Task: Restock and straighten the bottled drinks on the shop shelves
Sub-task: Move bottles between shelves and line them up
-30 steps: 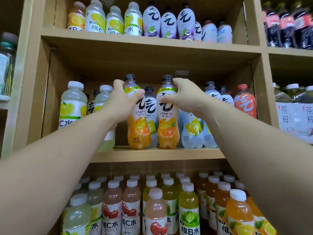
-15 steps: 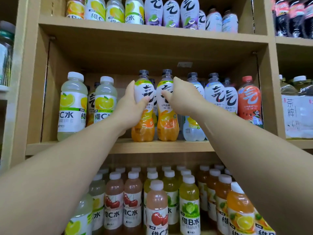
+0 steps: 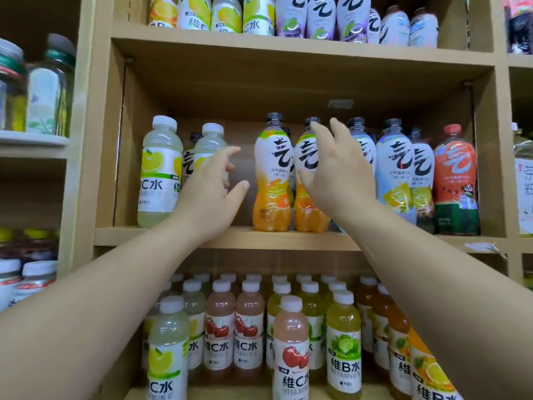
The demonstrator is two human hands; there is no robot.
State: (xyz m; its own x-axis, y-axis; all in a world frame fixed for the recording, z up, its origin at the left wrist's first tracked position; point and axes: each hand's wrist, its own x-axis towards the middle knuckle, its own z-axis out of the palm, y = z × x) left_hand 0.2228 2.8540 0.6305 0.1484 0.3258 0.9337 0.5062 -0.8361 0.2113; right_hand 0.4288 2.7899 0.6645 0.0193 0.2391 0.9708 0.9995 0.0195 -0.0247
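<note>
Two orange drink bottles stand upright side by side on the middle shelf (image 3: 259, 238): the left orange bottle (image 3: 271, 180) and the right orange bottle (image 3: 305, 209). My left hand (image 3: 210, 192) hovers with spread fingers in the gap left of them, holding nothing and apart from the left bottle. My right hand (image 3: 337, 174) lies against the front and right side of the right orange bottle. Its fingers point up past the cap and its thumb is by the label. It hides part of that bottle.
Two lemon bottles (image 3: 160, 171) stand at the shelf's left. Pale blue bottles (image 3: 395, 168) and a red watermelon bottle (image 3: 455, 180) stand at the right. Rows of small bottles (image 3: 290, 350) fill the shelf below and more bottles (image 3: 317, 18) the shelf above. Jars (image 3: 49, 88) stand in the left bay.
My left hand has let go of the left orange bottle and moved left into the gap. My right hand's fingers have straightened on the right bottle. Both bottles now stand further back.
</note>
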